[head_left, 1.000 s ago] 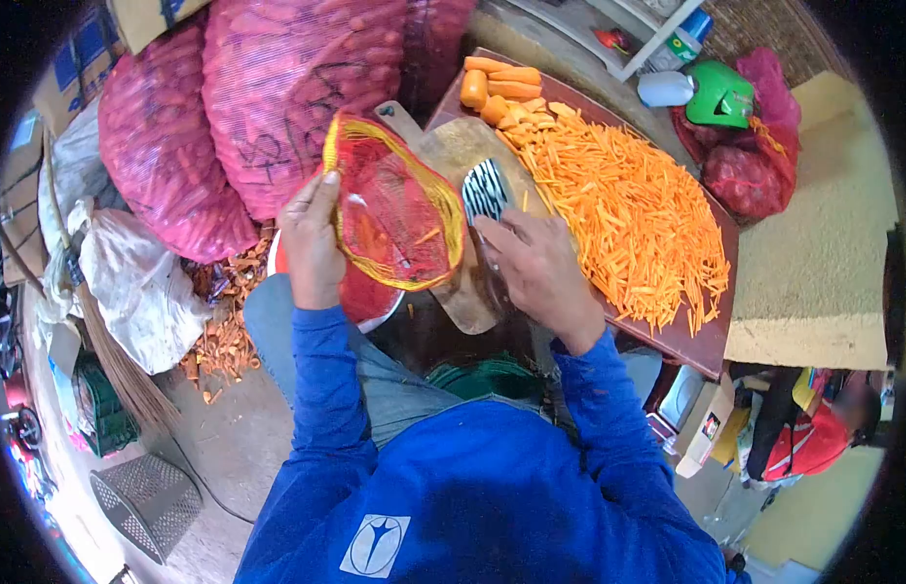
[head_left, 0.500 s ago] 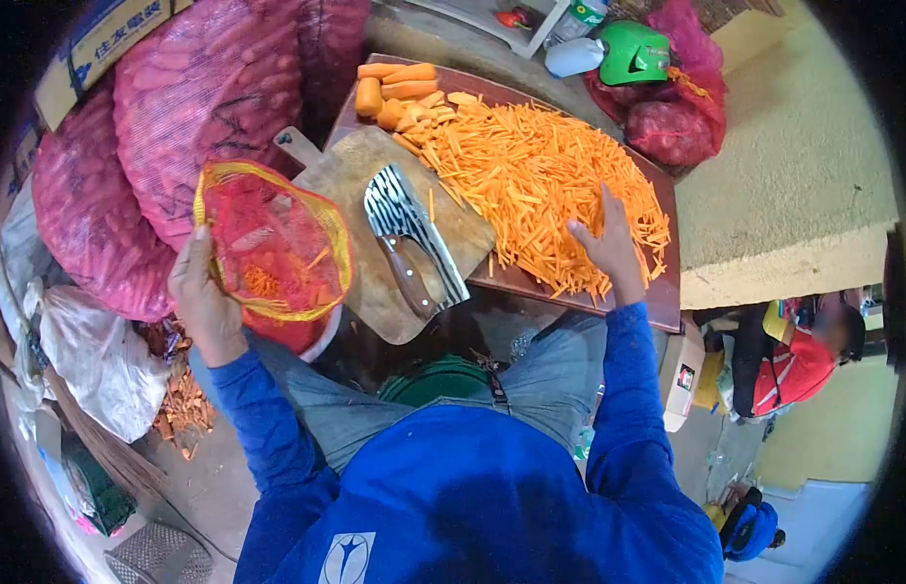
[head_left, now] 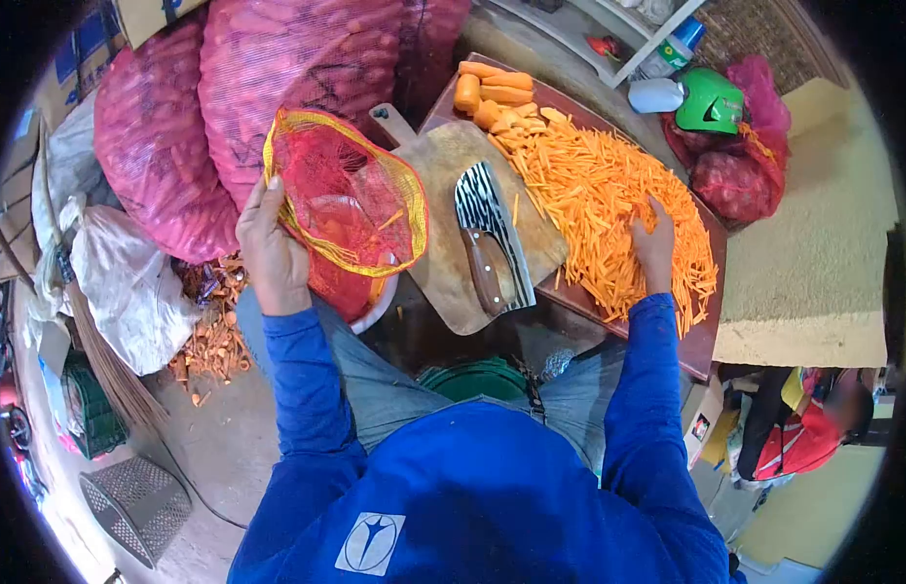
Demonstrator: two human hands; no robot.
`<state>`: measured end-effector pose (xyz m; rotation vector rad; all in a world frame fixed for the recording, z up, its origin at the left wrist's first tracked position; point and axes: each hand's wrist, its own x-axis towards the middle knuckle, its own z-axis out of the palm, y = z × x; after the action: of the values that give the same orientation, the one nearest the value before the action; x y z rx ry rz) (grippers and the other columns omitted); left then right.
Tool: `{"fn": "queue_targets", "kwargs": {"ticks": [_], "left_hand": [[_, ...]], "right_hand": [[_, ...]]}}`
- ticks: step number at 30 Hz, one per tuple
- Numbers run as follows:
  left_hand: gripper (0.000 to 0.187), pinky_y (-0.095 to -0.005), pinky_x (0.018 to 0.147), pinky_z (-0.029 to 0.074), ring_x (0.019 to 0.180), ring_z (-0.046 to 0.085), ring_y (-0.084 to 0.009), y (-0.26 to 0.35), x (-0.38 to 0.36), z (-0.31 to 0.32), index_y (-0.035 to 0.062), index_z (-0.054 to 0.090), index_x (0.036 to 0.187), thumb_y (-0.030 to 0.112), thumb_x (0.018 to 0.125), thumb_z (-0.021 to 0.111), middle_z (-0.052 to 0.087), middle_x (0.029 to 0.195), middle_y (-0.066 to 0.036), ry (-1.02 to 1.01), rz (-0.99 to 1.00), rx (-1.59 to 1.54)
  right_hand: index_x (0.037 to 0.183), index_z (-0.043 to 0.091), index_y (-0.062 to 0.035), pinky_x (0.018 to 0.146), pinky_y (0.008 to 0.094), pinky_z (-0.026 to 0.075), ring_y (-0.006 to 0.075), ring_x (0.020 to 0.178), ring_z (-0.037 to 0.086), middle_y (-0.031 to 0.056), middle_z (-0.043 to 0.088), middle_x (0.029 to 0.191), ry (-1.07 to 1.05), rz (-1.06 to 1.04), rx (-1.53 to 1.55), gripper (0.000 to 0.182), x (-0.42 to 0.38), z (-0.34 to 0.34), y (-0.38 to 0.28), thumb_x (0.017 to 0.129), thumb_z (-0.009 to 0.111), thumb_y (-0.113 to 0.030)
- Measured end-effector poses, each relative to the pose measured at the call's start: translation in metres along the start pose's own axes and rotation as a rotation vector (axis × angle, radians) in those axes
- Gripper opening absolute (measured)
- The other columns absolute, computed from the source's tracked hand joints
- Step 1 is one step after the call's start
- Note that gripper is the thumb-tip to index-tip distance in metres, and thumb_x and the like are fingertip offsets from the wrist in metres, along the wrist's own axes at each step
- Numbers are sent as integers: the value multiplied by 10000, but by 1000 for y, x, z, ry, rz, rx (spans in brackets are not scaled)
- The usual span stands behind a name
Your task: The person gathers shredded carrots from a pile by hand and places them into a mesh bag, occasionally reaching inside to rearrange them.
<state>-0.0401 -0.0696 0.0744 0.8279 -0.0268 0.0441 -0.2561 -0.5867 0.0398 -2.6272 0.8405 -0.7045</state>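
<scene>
My left hand point(head_left: 274, 243) grips the yellow rim of a red mesh bag point(head_left: 351, 185), its mouth facing up with a few orange bits inside. My right hand point(head_left: 654, 243) is in the heap of carrot sticks point(head_left: 594, 175), fingers curled among them and thumb apart; the fingertips are partly hidden. Between my hands, a cleaver point(head_left: 490, 243) with a striped blade and wooden handle lies on a wooden cutting board point(head_left: 438, 204). Peeled carrots point(head_left: 506, 83) and thicker cut pieces sit at the far end of the heap.
Large pink mesh sacks point(head_left: 297, 88) stand at the left, beside a white sack point(head_left: 127, 282) and carrot peelings point(head_left: 224, 336). A green helmet point(head_left: 711, 100) and a red net bag point(head_left: 740, 180) lie beyond the red-brown table point(head_left: 701, 355). Another person point(head_left: 798, 438) is at the right.
My right hand has gone from hovering with spread fingers above the carrot sticks to curling down among them. My left hand still holds the mesh bag, now tilted differently. The camera view has shifted.
</scene>
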Motion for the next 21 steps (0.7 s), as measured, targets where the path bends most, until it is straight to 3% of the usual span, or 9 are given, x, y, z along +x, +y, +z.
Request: {"fn": "queue_targets", "kwargs": {"ticks": [1, 3, 4, 5, 6, 9, 13, 15, 21], "left_hand": [[214, -266, 715, 547, 848, 682, -154, -3, 2, -4, -34, 614, 1152, 78, 976, 567, 699, 1028, -96, 1, -21, -11], [216, -259, 684, 547, 826, 683, -150, -9, 3, -7, -30, 613, 1154, 82, 974, 571, 701, 1018, -91, 1, -42, -24], [227, -265, 767, 534, 880, 675, -149, -11, 2, -8, -44, 620, 1161, 65, 967, 580, 699, 1046, -98, -11, -42, -33], [238, -271, 849, 520, 933, 667, -148, -12, 2, -8, -58, 628, 1169, 49, 959, 589, 697, 1073, -105, -24, -43, -40], [234, -268, 848, 518, 932, 667, -147, -9, -2, -2, -59, 631, 1164, 45, 960, 586, 699, 1067, -103, -21, -63, -51], [236, -267, 849, 517, 933, 665, -145, -13, 3, -5, -59, 630, 1165, 44, 957, 588, 698, 1068, -100, -36, -83, -60], [239, -269, 853, 517, 932, 665, -144, -13, 1, 0, -59, 630, 1167, 45, 955, 591, 698, 1068, -98, -3, -64, -63], [241, -264, 843, 518, 923, 665, -140, -11, -1, 0, -57, 631, 1167, 48, 953, 594, 698, 1064, -94, -43, -77, -79], [209, -293, 858, 530, 954, 670, -166, -16, 3, -8, -33, 628, 1146, 61, 969, 570, 694, 1076, -105, -43, -66, -63]], "right_hand": [[1341, 561, -116, 972, 448, 463, 426, 1143, 562, 333, 533, 1262, -2, -9, 2, 582, 0, 1, 2, 789, 709, -223], [1288, 582, -9, 942, 367, 476, 289, 1067, 623, 216, 634, 1200, 83, -36, 17, 498, 0, -1, 8, 816, 677, -135], [1288, 582, -9, 942, 367, 476, 289, 1067, 623, 216, 634, 1200, 81, -39, 17, 498, 2, -3, 11, 816, 677, -135], [1257, 598, 11, 860, 343, 495, 243, 962, 633, 180, 658, 1104, 38, 102, 114, 473, 5, -6, 14, 809, 672, -121], [1227, 614, 30, 778, 318, 514, 198, 857, 642, 144, 682, 1008, -5, 244, 211, 449, 7, -9, 17, 803, 667, -107], [1184, 635, 36, 727, 251, 489, 135, 783, 610, 61, 680, 913, -7, 215, 484, 393, 13, -15, 28, 798, 652, -36], [1162, 640, 30, 738, 259, 507, 135, 807, 632, 60, 689, 977, -26, 241, 723, 363, 19, -33, 29, 799, 633, 22], [1156, 635, 31, 757, 288, 534, 156, 830, 657, 68, 695, 1016, 24, 354, 937, 346, 20, -43, 19, 810, 626, 48], [1137, 637, -6, 720, 322, 575, 203, 832, 691, 68, 699, 1007, 98, 383, 1024, 348, 43, -56, 53, 793, 642, 44]]}}
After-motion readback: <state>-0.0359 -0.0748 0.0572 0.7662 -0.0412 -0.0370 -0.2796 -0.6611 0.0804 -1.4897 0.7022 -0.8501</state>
